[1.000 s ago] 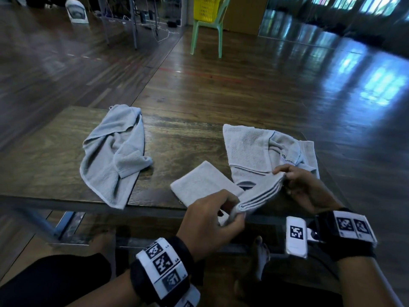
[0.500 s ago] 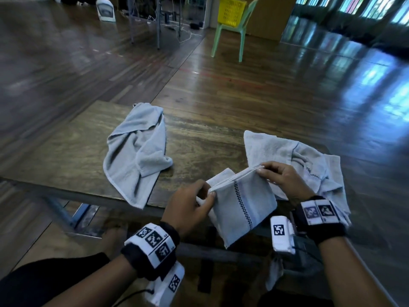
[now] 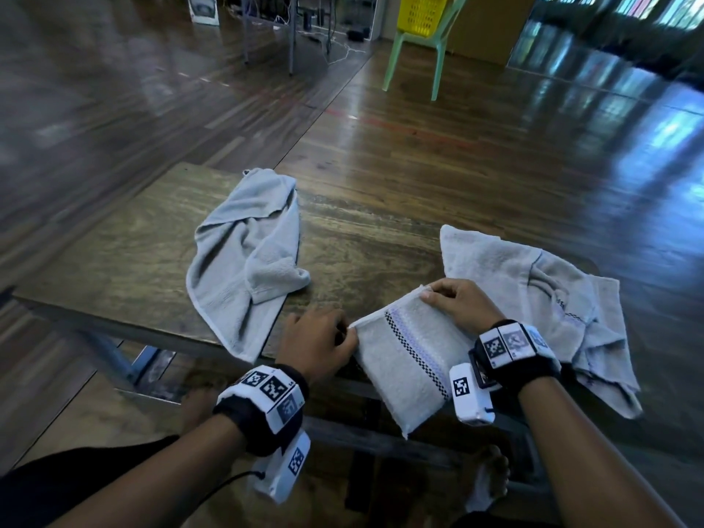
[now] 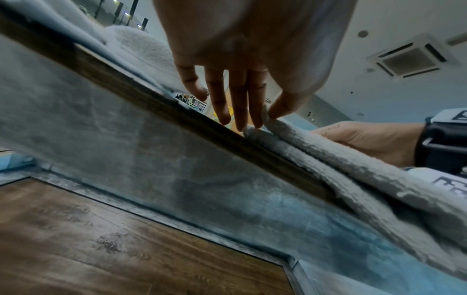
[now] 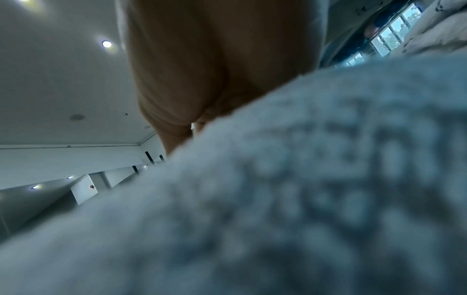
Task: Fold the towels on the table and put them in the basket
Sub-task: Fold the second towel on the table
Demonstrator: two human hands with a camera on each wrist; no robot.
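A folded grey towel (image 3: 407, 360) with a checked band hangs over the table's near edge (image 3: 160, 342). My left hand (image 3: 324, 339) pinches its left top corner between thumb and forefinger, as the left wrist view shows on the towel (image 4: 328, 157). My right hand (image 3: 457, 302) pinches the right top corner. In the right wrist view the towel (image 5: 303, 189) fills the frame, blurred, and hides my fingers. Two unfolded grey towels lie on the table: one (image 3: 244, 257) at the left, one (image 3: 541, 299) at the right. A yellow basket (image 3: 421, 13) sits on a far green chair (image 3: 434, 47).
The wooden table (image 3: 365, 238) stands on a glossy wooden floor. Metal table legs and cables (image 3: 289, 32) stand far back, with a white device (image 3: 204, 9) on the floor. My bare feet show under the table.
The folded towel has gone from a held bundle to hanging flat by its top corners, and its top edge now lies at the table's near edge. My head has turned left.
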